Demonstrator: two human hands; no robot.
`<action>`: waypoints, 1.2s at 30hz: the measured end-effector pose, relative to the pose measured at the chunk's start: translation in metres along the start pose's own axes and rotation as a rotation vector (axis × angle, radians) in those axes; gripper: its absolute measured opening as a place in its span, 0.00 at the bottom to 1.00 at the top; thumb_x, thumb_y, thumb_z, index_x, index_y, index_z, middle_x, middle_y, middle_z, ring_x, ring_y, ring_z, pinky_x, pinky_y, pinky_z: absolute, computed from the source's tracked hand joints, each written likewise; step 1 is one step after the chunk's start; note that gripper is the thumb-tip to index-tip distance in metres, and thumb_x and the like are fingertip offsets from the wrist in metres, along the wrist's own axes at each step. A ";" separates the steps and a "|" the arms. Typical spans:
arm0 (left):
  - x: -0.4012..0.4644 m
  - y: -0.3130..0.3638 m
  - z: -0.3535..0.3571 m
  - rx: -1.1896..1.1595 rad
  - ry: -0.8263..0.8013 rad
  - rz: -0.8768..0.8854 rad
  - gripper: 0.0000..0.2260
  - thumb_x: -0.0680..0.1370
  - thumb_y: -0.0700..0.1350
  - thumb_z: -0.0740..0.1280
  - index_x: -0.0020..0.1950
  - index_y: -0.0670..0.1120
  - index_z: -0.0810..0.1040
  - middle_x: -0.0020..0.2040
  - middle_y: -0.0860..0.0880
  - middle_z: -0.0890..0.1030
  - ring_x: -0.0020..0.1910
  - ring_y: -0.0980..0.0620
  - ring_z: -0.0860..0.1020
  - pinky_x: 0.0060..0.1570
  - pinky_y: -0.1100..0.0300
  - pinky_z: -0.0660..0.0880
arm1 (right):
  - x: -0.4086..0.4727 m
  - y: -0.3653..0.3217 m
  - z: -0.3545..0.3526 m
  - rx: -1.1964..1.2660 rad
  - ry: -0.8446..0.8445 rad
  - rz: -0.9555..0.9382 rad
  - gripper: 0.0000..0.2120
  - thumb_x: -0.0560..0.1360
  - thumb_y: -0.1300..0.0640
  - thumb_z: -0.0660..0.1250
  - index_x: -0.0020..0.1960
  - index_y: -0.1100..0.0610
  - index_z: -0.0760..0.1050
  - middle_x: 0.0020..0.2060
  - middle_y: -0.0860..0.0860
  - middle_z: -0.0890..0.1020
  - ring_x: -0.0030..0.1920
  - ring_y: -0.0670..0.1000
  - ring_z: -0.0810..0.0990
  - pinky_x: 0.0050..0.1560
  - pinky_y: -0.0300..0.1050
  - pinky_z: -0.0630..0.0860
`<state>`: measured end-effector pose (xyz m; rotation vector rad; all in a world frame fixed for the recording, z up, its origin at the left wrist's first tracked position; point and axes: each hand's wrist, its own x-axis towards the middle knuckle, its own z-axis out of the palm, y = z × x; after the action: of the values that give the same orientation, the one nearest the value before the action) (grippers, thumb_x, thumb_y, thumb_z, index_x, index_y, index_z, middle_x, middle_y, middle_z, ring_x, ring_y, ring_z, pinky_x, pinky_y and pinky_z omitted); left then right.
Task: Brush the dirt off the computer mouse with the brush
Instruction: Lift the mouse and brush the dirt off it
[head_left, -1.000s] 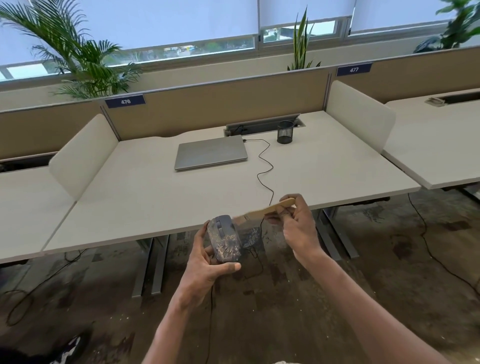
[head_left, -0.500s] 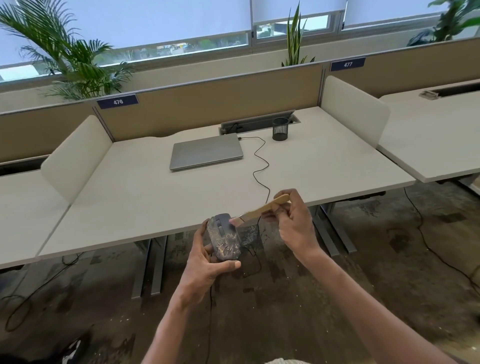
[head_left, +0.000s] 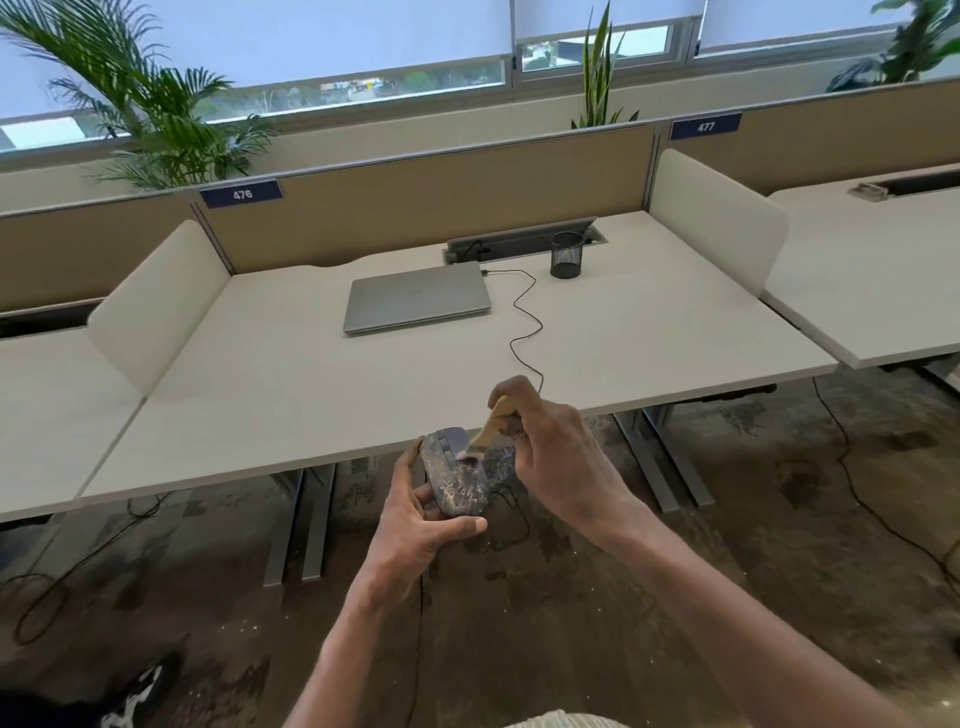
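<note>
My left hand (head_left: 415, 525) holds a grey computer mouse (head_left: 457, 480) in front of the desk edge, above the floor. Pale specks of dirt cover the mouse's rear half. My right hand (head_left: 558, 457) grips a small brush (head_left: 488, 428) by its wooden handle. The brush slants down to the left, and its bristles touch the top of the mouse near the middle. The mouse's black cable runs up over the desk edge to the laptop.
A closed grey laptop (head_left: 415, 301) lies on the white desk (head_left: 260, 395), with a black mesh pen cup (head_left: 566, 254) behind it on the right. Side dividers and a tan partition bound the desk. Cables lie on the stained floor.
My right hand has tilted the brush from nearly level to steeply downward, bringing the bristles from beside the mouse's front onto its top. My left hand still holds the mouse.
</note>
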<state>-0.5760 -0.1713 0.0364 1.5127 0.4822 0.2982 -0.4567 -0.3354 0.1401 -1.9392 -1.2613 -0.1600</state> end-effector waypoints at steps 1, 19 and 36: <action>0.000 -0.001 -0.001 0.004 0.007 -0.006 0.57 0.60 0.37 0.86 0.80 0.59 0.58 0.65 0.39 0.81 0.60 0.43 0.85 0.57 0.49 0.83 | -0.001 -0.002 -0.001 -0.023 -0.022 -0.007 0.15 0.77 0.71 0.64 0.60 0.59 0.69 0.40 0.47 0.79 0.34 0.42 0.75 0.32 0.26 0.68; 0.003 -0.004 -0.004 0.009 0.061 0.000 0.58 0.57 0.45 0.89 0.78 0.66 0.59 0.67 0.40 0.79 0.63 0.43 0.83 0.64 0.41 0.80 | 0.003 -0.010 -0.007 -0.027 -0.051 -0.038 0.15 0.77 0.72 0.64 0.59 0.58 0.69 0.40 0.44 0.75 0.35 0.35 0.73 0.36 0.24 0.68; -0.001 0.007 -0.008 -0.049 0.094 0.037 0.54 0.64 0.30 0.82 0.79 0.59 0.57 0.63 0.45 0.81 0.57 0.51 0.86 0.57 0.56 0.82 | 0.006 0.002 -0.006 0.034 0.031 -0.012 0.14 0.77 0.72 0.65 0.57 0.58 0.70 0.41 0.48 0.80 0.41 0.45 0.82 0.40 0.27 0.74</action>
<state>-0.5799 -0.1641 0.0436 1.4660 0.5184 0.4086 -0.4505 -0.3355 0.1462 -1.8932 -1.2476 -0.1733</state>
